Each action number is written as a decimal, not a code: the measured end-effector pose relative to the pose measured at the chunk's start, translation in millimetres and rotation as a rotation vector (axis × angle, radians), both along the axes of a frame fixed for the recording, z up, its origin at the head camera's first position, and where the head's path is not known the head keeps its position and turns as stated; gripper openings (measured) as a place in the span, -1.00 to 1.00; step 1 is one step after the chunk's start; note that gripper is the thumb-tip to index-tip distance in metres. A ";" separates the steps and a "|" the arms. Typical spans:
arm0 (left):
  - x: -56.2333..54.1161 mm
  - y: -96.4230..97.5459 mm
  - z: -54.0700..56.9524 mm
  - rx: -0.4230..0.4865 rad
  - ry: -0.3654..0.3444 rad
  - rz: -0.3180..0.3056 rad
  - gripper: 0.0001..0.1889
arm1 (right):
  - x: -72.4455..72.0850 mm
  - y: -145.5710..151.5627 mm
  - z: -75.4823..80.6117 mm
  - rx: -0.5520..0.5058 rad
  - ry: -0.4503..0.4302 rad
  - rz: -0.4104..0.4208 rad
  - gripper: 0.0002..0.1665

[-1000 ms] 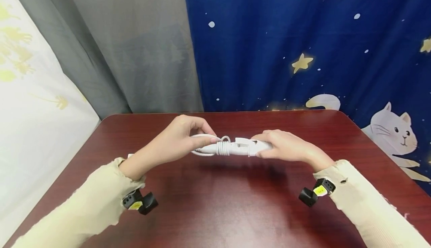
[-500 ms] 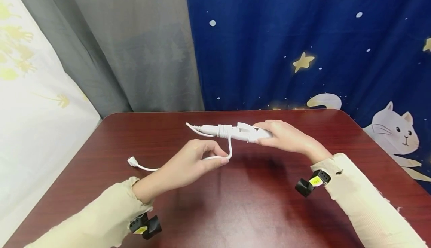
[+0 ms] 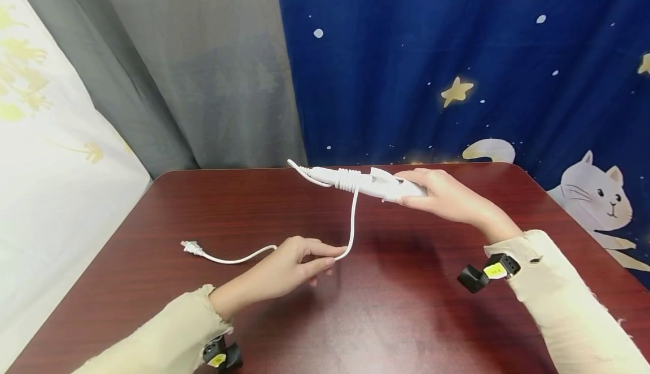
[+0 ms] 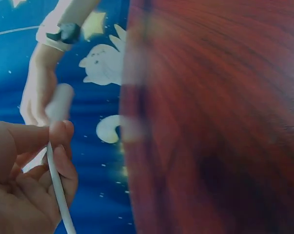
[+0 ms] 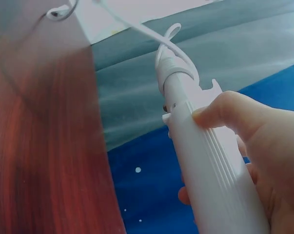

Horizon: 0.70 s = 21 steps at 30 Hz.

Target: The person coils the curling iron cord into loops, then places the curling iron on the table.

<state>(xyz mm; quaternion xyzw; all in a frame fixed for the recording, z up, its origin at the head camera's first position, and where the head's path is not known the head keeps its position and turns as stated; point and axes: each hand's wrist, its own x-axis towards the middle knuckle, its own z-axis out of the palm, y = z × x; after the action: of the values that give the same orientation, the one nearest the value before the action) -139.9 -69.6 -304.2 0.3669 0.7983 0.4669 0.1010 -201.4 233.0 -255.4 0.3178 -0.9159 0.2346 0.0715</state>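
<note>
A dark blue cloth curtain printed with stars (image 3: pixel 396 75) hangs behind the dark red, wood-grained surface (image 3: pixel 386 312), and above that wood is a long white plastic wand-shaped appliance (image 3: pixel 376 189) with a raised lever. The right hand (image 3: pixel 452 198) has its fingers wrapped round one end; if that grip slackened under a tug, the appliance could twist or drop onto the wood. The left hand (image 3: pixel 294 264) pinches the thin white flexible cord (image 3: pixel 353 216) between thumb and forefinger. A hard pull there could, I judge, bite the coils (image 3: pixel 348 180) tighter round the body, or kink the loop at the appliance's other end. The small white two-pronged plug (image 3: pixel 192 247) is out to the left; a quick drag on the cord could make it whip or scrape.

As for room, the surface's far edge runs behind the appliance, so pushing that way might brush the curtain; the head view foreshortens this, and whether the tip overhangs is hard to tell. The near side, between the forearms, offers most room, with some wood also beyond the plug
</note>
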 end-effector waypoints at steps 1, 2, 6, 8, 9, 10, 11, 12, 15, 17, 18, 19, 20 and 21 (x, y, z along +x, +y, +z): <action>-1.9 -0.2 -4.2 0.005 -0.003 -0.005 -0.71 | 1.6 0.5 1.5 -0.011 -0.002 0.003 -0.56; -4.1 -0.2 -8.3 0.008 0.004 -0.002 -0.70 | 3.5 0.9 3.2 -0.020 -0.002 0.009 -0.56; -13.0 -0.7 -20.5 0.015 0.023 0.045 -0.70 | 11.9 1.5 7.6 -0.041 -0.016 0.014 -0.54; -17.0 -0.2 -24.1 0.025 0.018 0.066 -0.70 | 17.5 1.8 9.6 -0.042 -0.020 0.016 -0.53; -19.0 0.2 -25.3 0.030 0.019 0.074 -0.70 | 20.6 1.9 10.6 -0.041 -0.021 0.018 -0.53; -20.9 0.6 -26.3 0.038 0.020 0.077 -0.71 | 23.9 2.0 11.8 -0.039 -0.018 0.025 -0.53; -22.9 1.3 -27.1 0.047 0.021 0.079 -0.72 | 27.2 1.9 13.0 -0.037 -0.008 0.035 -0.52; -24.9 2.2 -27.8 0.053 0.024 0.079 -0.72 | 30.4 1.7 14.1 -0.035 0.005 0.048 -0.52; -31.5 5.1 -29.7 0.070 0.038 0.082 -0.74 | 39.2 0.4 17.0 -0.034 0.048 0.099 -0.51; -35.7 7.0 -30.3 0.088 0.028 0.086 -0.74 | 43.9 -0.9 18.5 -0.035 0.073 0.138 -0.51; -37.6 7.9 -30.5 0.092 0.028 0.091 -0.73 | 46.2 -1.5 19.1 -0.036 0.079 0.156 -0.52; -39.6 8.5 -30.5 0.092 0.030 0.098 -0.72 | 48.3 -2.0 19.7 -0.036 0.078 0.172 -0.52; -41.7 9.0 -30.4 0.089 0.038 0.105 -0.72 | 50.2 -2.4 20.2 -0.035 0.075 0.185 -0.52; -43.8 8.9 -30.0 0.081 0.050 0.110 -0.74 | 51.6 -2.7 20.6 -0.031 0.072 0.195 -0.52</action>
<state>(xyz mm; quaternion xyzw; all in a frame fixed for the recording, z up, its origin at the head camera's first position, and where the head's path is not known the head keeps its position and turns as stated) -183.7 -60.7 -334.3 0.3380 0.8000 0.4942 0.0404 -149.7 230.3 -234.7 0.4126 -0.8737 0.2430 0.0858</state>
